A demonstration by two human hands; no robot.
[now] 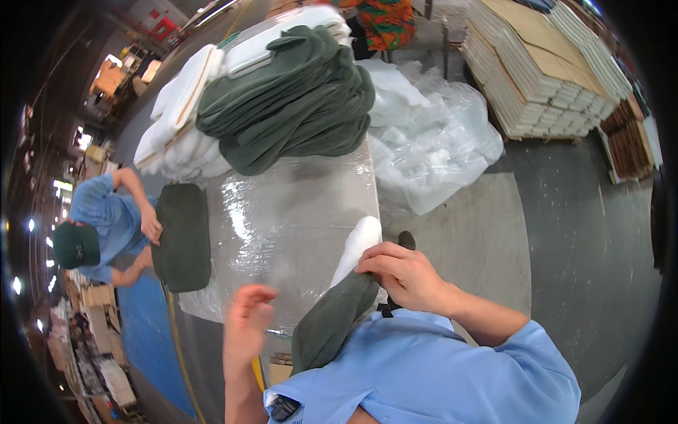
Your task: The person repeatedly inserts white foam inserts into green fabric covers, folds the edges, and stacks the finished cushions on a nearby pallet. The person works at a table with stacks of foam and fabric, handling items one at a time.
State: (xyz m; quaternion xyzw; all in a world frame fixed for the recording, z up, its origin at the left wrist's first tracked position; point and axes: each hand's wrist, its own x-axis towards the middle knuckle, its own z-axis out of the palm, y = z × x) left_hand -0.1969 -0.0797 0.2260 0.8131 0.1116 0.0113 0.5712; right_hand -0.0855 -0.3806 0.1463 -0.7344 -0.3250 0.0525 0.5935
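My right hand (409, 275) pinches the edge of a dark green fabric cover (328, 325) close in front of my body. A rounded white padding piece (357, 247) sticks out of the cover beside my fingertips. My left hand (248, 318) is raised to the left of the cover, apart from it; motion smears its fingers and nothing shows in them. Farther off on the plastic-wrapped table (282, 205) lies a tall heap of dark green covers (289, 99). White pads (180, 99) are stacked behind and left of that heap.
A co-worker (106, 219) at the left holds a flat dark green cushion (183, 237) at the table's edge. Clear plastic bags (431, 134) lie right of the table. Stacked pale boards (544, 71) stand at the far right. A blue mat (152, 339) covers floor at the left.
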